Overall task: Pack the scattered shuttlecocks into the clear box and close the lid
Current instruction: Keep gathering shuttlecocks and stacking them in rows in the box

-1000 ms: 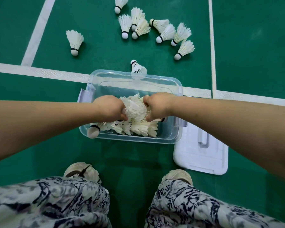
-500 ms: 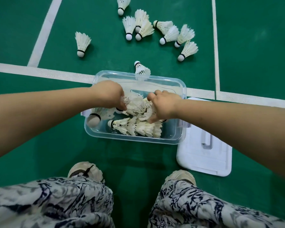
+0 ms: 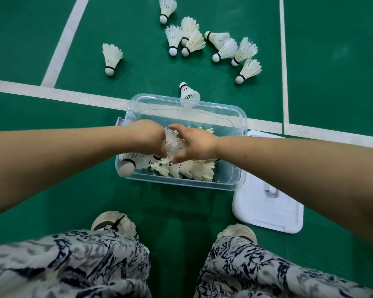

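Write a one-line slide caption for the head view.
Left hand and right hand grip a bunch of shuttlecocks over the clear box; scattered shuttlecocks lie on the court, lid off.

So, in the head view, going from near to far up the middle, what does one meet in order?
Patterned trousers → shoes → clear box, where left hand and right hand hold packed shuttlecocks → single shuttlecock behind the box → loose shuttlecocks on the floor.
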Available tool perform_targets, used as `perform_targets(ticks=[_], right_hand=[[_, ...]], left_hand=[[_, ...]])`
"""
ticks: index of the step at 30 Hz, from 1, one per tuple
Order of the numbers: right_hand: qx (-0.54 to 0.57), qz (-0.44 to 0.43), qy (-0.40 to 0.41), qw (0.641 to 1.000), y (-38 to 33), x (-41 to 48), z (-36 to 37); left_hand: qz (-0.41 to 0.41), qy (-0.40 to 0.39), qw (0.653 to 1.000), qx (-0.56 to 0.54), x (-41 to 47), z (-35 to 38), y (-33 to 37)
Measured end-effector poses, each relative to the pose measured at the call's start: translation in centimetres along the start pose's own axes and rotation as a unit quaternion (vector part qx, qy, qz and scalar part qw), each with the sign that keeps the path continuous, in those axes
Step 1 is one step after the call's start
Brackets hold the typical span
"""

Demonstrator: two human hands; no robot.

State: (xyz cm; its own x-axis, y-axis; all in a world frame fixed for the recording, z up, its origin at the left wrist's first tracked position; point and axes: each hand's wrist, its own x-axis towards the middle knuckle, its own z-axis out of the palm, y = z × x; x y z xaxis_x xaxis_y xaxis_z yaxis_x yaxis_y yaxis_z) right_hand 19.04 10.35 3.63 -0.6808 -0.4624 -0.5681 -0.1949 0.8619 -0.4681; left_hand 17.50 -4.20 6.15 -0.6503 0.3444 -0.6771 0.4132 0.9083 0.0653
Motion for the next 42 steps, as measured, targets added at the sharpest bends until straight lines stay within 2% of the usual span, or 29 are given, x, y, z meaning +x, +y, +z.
perform_targets(ticks=[4,12,16,22,27,33,37,42], right_hand=[[-0.026,0.011,0.039,0.999,0.2,0.3,-0.3],[-0.155,0.043,0.051,0.986,-0.2,1.1,0.5],[-0.070,0.048,0.084,0.993,-0.6,1.1,-0.1],[0.063,-0.051,0.142,0.987,-0.9,0.1,-2.0],[0.042,-0.119,0.185,0.975,-0.5,0.6,-3.3],[-0.072,-0.145,0.154,0.975,-0.8,1.5,-5.0],[-0.137,-0.153,0.112,0.972,-1.1,1.8,-5.2],[-0.210,-0.167,0.047,0.962,-1.7,1.8,-5.2]], left_hand=[[-0.014,-0.001,1.000,-0.004,-0.3,0.1,-0.2],[-0.027,0.051,0.998,-0.021,-0.9,-0.9,-0.9],[-0.016,0.067,0.997,-0.043,-1.0,-0.2,-1.0],[-0.006,0.115,0.986,-0.121,-1.5,-0.7,-1.6],[-0.016,0.146,0.974,-0.173,-2.0,-0.7,-2.2],[-0.007,0.184,0.956,-0.231,-2.6,0.0,-2.8],[-0.018,0.240,0.937,-0.252,-3.2,0.4,-2.9],[-0.009,0.274,0.924,-0.266,-3.7,0.5,-3.1]])
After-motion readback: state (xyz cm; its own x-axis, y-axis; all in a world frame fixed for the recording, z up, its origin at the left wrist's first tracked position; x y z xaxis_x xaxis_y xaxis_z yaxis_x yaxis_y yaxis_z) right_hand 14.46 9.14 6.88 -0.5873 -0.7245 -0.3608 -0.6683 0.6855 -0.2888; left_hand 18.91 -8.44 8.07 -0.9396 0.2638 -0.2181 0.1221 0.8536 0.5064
